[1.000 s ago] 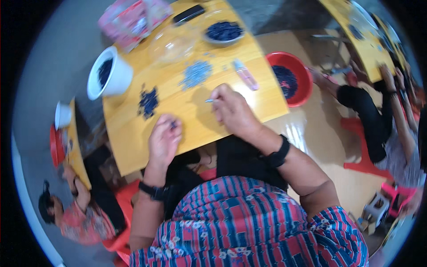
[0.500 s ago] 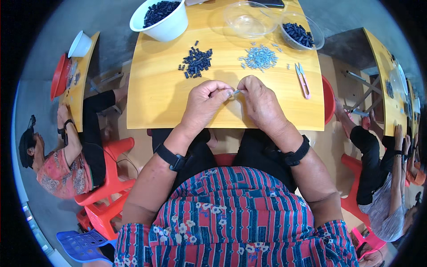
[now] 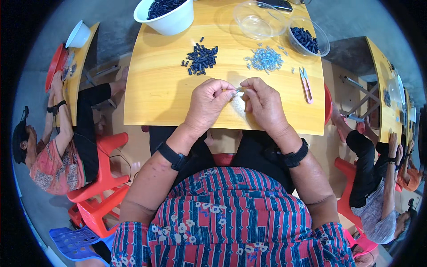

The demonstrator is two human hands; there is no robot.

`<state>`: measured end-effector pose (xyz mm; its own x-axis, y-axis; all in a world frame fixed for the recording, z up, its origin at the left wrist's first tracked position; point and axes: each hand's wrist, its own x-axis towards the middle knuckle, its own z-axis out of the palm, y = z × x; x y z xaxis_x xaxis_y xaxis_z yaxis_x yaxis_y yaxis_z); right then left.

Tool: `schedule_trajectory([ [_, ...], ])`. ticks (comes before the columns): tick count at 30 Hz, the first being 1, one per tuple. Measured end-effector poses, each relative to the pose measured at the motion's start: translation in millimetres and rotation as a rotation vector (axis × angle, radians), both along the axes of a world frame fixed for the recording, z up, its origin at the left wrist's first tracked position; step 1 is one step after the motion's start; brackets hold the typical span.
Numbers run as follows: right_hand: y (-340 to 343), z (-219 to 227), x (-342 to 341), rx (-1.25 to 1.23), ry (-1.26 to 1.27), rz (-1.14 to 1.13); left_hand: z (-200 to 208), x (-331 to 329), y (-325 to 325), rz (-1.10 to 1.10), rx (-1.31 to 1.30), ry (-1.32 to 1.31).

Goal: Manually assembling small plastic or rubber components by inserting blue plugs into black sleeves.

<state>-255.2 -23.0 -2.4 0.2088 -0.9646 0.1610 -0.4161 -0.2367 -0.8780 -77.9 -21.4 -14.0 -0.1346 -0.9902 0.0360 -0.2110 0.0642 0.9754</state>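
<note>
Above the near part of the yellow table (image 3: 153,104), my left hand (image 3: 208,101) and my right hand (image 3: 263,103) meet fingertip to fingertip. Both are closed in a pinch on a small clear and silvery piece (image 3: 239,90), mostly covered by the fingers. Beyond my left hand lies a loose pile of short black tube-like parts (image 3: 201,59). A heap of small clear bluish pieces (image 3: 267,59) lies beyond my right hand. Thread snips (image 3: 306,85) with pink handles rest to the right, untouched.
A white tub (image 3: 171,20) of black parts stands at the far left. At the far right are a clear bowl (image 3: 324,48) with more black parts and a clear round container (image 3: 253,26). People sit at other tables on both sides, and a red stool (image 3: 104,169) is at left.
My right hand's fingers have turned and uncurled a little, so the small piece between the hands shows differently. The whole view has tilted slightly. The person at left has reached farther over their table.
</note>
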Motion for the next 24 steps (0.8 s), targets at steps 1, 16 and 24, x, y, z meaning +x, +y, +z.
schedule_trajectory([
  [1, 0, 1, -1, 0.217, -0.126, -0.024, 0, -1, 0, 0.006, -0.007, -0.015],
  [16, -3, -10, -4, 0.247, -0.191, -0.026, 4, -7, -1, 0.029, -0.123, -0.134],
  [24, 0, -13, -5, 0.228, -0.218, -0.048, 10, -14, -4, 0.057, -0.182, -0.241],
])
